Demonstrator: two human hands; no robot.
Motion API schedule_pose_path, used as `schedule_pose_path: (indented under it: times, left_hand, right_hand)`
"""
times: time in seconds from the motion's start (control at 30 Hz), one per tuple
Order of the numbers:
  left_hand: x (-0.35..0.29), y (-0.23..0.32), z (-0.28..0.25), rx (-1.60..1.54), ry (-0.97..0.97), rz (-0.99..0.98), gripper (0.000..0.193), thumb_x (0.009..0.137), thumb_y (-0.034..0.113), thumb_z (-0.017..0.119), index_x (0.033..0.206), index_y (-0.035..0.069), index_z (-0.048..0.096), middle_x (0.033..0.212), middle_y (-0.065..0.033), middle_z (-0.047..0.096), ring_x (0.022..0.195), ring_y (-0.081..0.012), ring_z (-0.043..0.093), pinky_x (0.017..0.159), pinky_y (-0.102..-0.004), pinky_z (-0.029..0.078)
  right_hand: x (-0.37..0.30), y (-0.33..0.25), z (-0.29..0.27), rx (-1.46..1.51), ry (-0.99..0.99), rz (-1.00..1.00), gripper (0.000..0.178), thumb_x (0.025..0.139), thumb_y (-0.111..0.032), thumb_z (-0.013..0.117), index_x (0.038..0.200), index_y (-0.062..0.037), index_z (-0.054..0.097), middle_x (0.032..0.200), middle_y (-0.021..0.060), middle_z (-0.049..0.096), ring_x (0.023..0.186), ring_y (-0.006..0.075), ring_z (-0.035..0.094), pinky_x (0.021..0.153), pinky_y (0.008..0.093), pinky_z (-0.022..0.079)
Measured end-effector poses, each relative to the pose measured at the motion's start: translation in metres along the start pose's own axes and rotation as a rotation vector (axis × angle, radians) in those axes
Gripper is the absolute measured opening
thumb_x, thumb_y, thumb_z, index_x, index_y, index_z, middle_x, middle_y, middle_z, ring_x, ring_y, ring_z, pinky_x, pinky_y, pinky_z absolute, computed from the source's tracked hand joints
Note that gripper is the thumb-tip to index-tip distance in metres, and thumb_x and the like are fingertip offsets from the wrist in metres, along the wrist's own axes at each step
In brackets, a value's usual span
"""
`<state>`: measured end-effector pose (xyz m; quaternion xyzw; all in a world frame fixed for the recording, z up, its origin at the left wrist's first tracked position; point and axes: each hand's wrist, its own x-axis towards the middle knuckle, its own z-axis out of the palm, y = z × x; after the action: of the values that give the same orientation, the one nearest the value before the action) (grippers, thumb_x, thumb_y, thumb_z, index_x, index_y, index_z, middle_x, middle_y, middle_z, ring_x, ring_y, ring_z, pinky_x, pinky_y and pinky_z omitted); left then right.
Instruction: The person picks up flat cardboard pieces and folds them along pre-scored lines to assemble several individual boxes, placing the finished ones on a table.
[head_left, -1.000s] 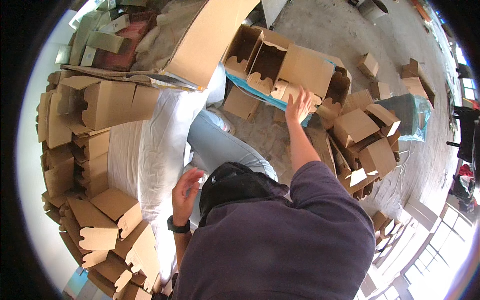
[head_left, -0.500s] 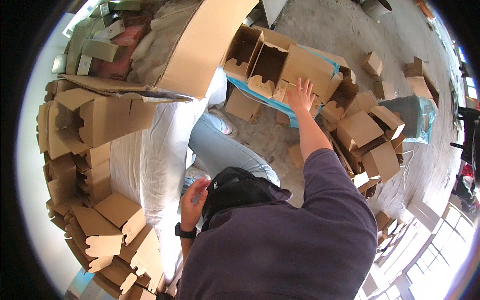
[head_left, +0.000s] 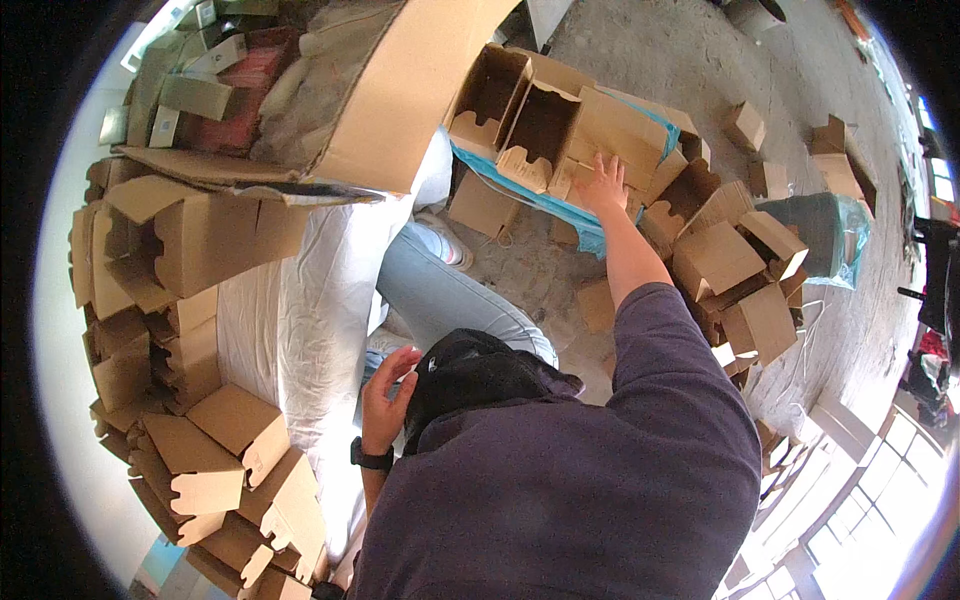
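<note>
My right hand (head_left: pixel 603 186) reaches forward with its fingers spread, resting on the flaps of a closed cardboard box (head_left: pixel 618 128). To the left of that box stand two open-topped cardboard boxes (head_left: pixel 538 130) with notched flaps. Blue plastic film (head_left: pixel 515 190) runs along the near edge of this row. My left hand (head_left: pixel 386 402) is raised beside the black cap (head_left: pixel 455 385), fingers bent and apart, with nothing visible in it. A black band (head_left: pixel 371 456) is on the left wrist.
Open boxes (head_left: pixel 213 430) are stacked on the left beside a white-covered surface (head_left: pixel 325 300). A large carton (head_left: pixel 410 110) with smaller boxes inside stands far left. More loose boxes (head_left: pixel 718 258) lie piled on the right, next to a film-wrapped bundle (head_left: pixel 820 235).
My right hand has shifted very slightly right and stays on the box flaps. The left hand has risen a little beside the cap.
</note>
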<state>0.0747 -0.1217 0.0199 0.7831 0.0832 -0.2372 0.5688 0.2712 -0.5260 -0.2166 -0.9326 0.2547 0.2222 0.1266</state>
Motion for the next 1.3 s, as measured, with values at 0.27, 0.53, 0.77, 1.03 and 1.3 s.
schedule_pose_path:
  times: [0.27,0.53,0.77,1.03,1.3]
  left_hand:
    - [-0.010,-0.016,-0.024,0.002,0.079,0.058,0.034,0.091,0.008,0.055,0.124,0.001,0.051,0.114,-0.0120,0.062,0.108,-0.0200,0.058,0.093,-0.0323,0.044]
    - [-0.020,-0.027,-0.037,-0.029,0.143,0.042,0.036,0.090,0.006,0.055,0.126,0.002,0.050,0.115,-0.0122,0.062,0.109,-0.0197,0.058,0.094,-0.0314,0.043]
    - [-0.023,-0.027,-0.032,0.010,0.181,-0.034,0.035,0.091,0.009,0.056,0.125,0.002,0.051,0.115,-0.0122,0.062,0.109,-0.0197,0.057,0.095,-0.0317,0.043]
    - [-0.010,-0.018,-0.021,0.053,0.144,-0.069,0.035,0.091,0.009,0.056,0.125,0.001,0.051,0.115,-0.0128,0.061,0.108,-0.0191,0.058,0.093,-0.0319,0.044]
    - [0.002,-0.008,-0.016,0.010,0.121,-0.011,0.033,0.090,0.007,0.056,0.123,0.001,0.052,0.114,-0.0116,0.062,0.106,-0.0178,0.059,0.091,-0.0303,0.046]
  right_hand:
    - [0.056,0.053,0.026,0.089,-0.006,-0.164,0.086,0.075,-0.045,0.068,0.145,-0.0240,0.023,0.152,0.0091,0.016,0.140,0.0311,0.015,0.110,0.0464,0.025]
    - [-0.007,-0.008,-0.045,-0.150,0.010,0.041,0.093,0.074,-0.042,0.072,0.146,-0.0315,0.014,0.155,0.0056,0.006,0.142,0.0265,0.009,0.109,0.0511,0.024]
    - [0.018,-0.006,-0.019,-0.082,-0.110,0.033,0.094,0.076,-0.049,0.067,0.147,-0.0315,0.009,0.155,0.0109,0.001,0.142,0.0304,0.005,0.111,0.0514,0.021]
    - [0.008,-0.012,-0.018,-0.095,-0.096,0.050,0.091,0.079,-0.048,0.063,0.148,-0.0326,0.005,0.155,0.0105,-0.002,0.142,0.0295,0.004,0.110,0.0516,0.022]
    - [0.002,-0.018,-0.030,-0.092,-0.087,0.024,0.090,0.079,-0.047,0.065,0.148,-0.0263,0.011,0.155,0.0116,0.002,0.142,0.0310,0.008,0.110,0.0479,0.025]
